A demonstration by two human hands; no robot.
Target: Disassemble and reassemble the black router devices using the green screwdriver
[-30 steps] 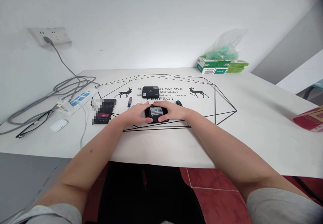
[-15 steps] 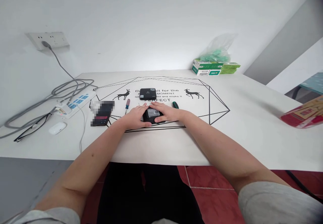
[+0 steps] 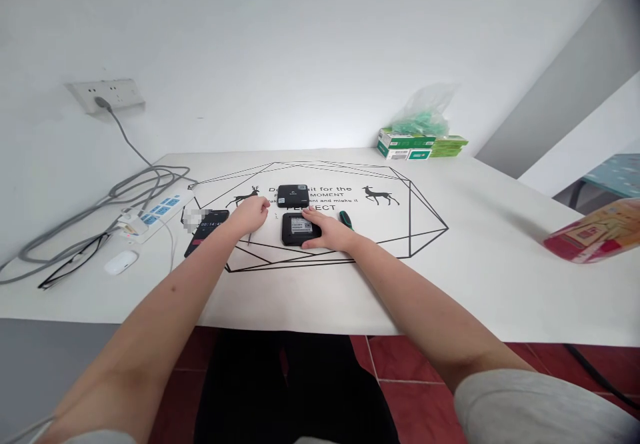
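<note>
A black square electronic device [image 3: 295, 231] with a white label lies on the printed mat. My right hand [image 3: 327, 231] grips its right side, fingers at the far edge and thumb at the near edge. Left of it, my left hand [image 3: 251, 213] is closed over the screwdriver's handle, which the fingers hide; only the thin screwdriver shaft [image 3: 249, 238] shows below. Just beyond the device sits a second flat black piece [image 3: 293, 195] with small stickers. A green-handled screwdriver [image 3: 345, 219] lies right of my right hand.
To the left are a phone [image 3: 205, 227], a power strip [image 3: 163, 211] with coiled grey cable, a white mouse-like case [image 3: 121, 262] and glasses [image 3: 73, 267]. Green-and-white boxes [image 3: 407, 144] with a plastic bag stand at the back right. A red-and-yellow package [image 3: 590, 234] lies far right.
My left hand has left the device and moved left onto the red-handled screwdriver. My right hand stays at the device, now more at its right side. The view has shifted slightly.
</note>
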